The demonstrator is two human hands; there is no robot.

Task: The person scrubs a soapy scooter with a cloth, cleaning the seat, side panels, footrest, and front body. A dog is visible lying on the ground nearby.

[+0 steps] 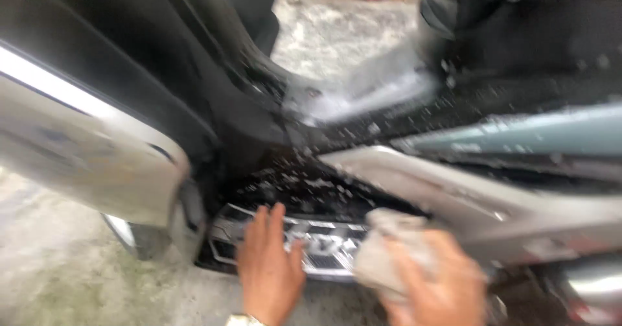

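My left hand point(269, 271) lies flat and open on the silver footboard panel point(321, 245) of the scooter, fingers spread and pointing up and away from me, holding nothing; a wristwatch point(243, 319) shows at the bottom edge on that wrist. My right hand point(440, 284) is just to the right of it, curled tight around a bunched grey cloth point(389, 251), which sticks out past my knuckles toward the left and presses against the right part of the same panel. The panel sits low and directly in front of both hands, its long axis running left to right across the view, so the two hands sit side by side along it, the left one on its middle and the cloth hand at its right end. The cloth is the nearer of the two to the pale side fairing point(466, 196) that climbs away to the right; the left hand is nearer to the grey front cover point(84, 164) that hangs on the left. Above the panel the dark floor well point(304, 183) is speckled with what looks like soap flecks or water drops, though the picture is too blurred with motion for me to be sure which. Wet concrete ground point(58, 274) spreads beneath and to the left.
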